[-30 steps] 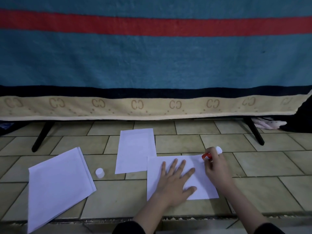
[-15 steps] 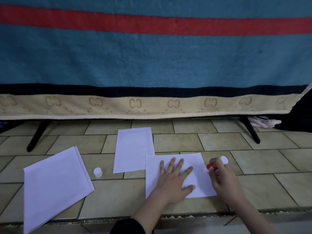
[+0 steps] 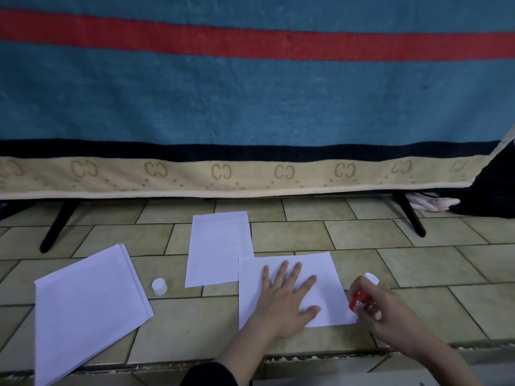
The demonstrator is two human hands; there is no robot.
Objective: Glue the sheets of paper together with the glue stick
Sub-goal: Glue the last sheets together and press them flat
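Glue stick (image 3: 360,300) mostly wrapped in right hand (image 3: 386,310); label unreadable, tip contact with sheet (image 3: 323,277) unclear. Left hand (image 3: 284,295) covers sheet centre. Paper stack (image 3: 83,307) at 8 o'clock: sheet count unclear. Blanket (image 3: 250,101) cut off at 12 o'clock, hides frame above black legs (image 3: 57,224). Pale object (image 3: 434,204) at 3 o'clock half hidden, unidentifiable.

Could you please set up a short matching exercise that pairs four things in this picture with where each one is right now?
Things:
1. glue stick
2. cap
3. left hand
4. stack of paper

Places:
A. far left on the floor tiles
B. flat on the nearest sheet
C. alone on a tile between papers
D. in the right hand, at that sheet's right edge

Pairs: 1-D, 2-C, 3-B, 4-A
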